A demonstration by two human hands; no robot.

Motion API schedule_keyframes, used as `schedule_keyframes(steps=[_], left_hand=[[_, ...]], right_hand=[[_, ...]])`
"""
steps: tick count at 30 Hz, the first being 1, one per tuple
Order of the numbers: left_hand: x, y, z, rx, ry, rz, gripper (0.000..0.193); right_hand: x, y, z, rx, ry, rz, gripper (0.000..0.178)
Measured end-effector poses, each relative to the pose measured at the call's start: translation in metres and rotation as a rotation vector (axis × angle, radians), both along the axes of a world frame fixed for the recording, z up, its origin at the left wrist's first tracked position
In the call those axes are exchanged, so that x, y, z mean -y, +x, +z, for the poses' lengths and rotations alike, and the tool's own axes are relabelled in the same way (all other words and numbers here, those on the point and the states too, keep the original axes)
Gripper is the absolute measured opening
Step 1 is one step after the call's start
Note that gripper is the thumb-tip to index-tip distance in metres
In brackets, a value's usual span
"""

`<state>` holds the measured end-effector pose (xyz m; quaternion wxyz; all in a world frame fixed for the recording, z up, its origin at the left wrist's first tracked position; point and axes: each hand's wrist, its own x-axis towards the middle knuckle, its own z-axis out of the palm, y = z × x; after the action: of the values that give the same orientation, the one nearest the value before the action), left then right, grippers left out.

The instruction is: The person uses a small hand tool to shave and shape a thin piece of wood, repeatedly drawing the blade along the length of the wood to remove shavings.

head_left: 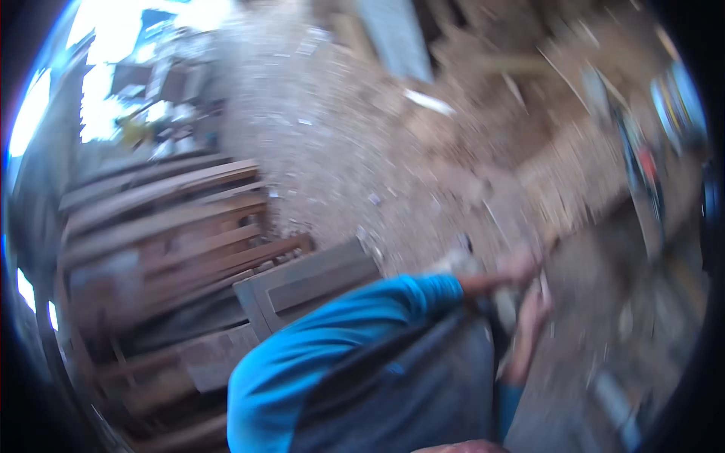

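My left hand (519, 266) reaches across from a blue sleeve (340, 317) and is smeared by motion. Just below it, close by, is my right hand (533, 308), its forearm rising from the lower edge. Both hands look closed. A thin pale strip (544, 285) shows at the right hand's fingertips, too blurred to name. Beyond the left hand runs a slender dark line (495, 217); whether the hand grips it is unclear. The single fingers cannot be made out.
Stacked wooden boards and frames (158, 219) fill the left side, with a panelled wooden piece (317, 283) beside my left arm. Litter and wood scraps cover the ground (325, 143). A grey board (396, 38) lies at the far side; blurred long objects (638, 166) stand at right.
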<state>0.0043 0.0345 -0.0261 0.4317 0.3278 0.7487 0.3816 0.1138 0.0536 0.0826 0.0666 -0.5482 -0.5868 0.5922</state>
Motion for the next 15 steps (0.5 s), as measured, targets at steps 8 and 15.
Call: schedule_keyframes(steps=[8, 15], left_hand=[[0.007, -0.002, 0.025, 0.178, 0.074, 0.216, 0.047], [0.006, 0.006, 0.021, 0.144, 0.125, 0.238, 0.048]], right_hand=[[-0.008, 0.002, 0.042, 0.081, 0.061, 0.089, 0.045], [-0.01, 0.007, 0.026, 0.112, 0.11, 0.129, 0.044]])
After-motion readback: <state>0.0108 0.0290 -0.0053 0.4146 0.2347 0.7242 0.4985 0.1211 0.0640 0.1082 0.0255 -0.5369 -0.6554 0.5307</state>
